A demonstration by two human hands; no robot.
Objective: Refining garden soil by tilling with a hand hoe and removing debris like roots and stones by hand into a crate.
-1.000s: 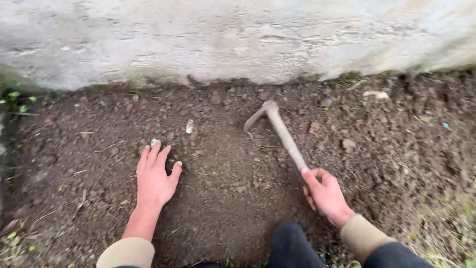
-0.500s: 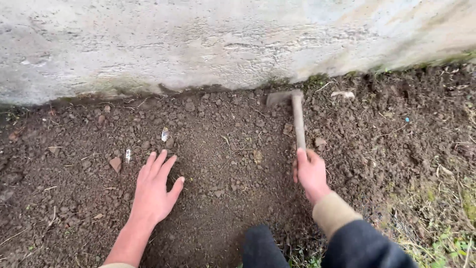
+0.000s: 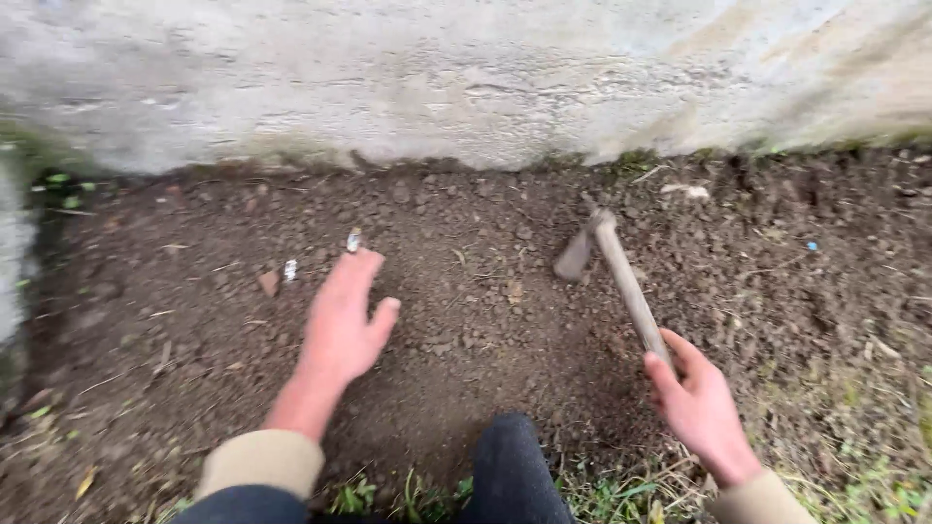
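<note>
From the head view, the right hand point(image 3: 701, 403) at lower right grips the wooden handle of a small hand hoe point(image 3: 621, 281), whose metal blade meets the dark soil point(image 3: 485, 330) at centre right. The left hand point(image 3: 342, 315) lies flat and spread on the soil at centre left — released, holding nothing. Just beyond its fingertips sit two pale fragments point(image 3: 353, 240) and a reddish stone point(image 3: 268, 282). A weathered concrete wall point(image 3: 466, 78) fills the top of the frame — a dark-trousered knee point(image 3: 510, 471) pokes in at bottom centre.
</note>
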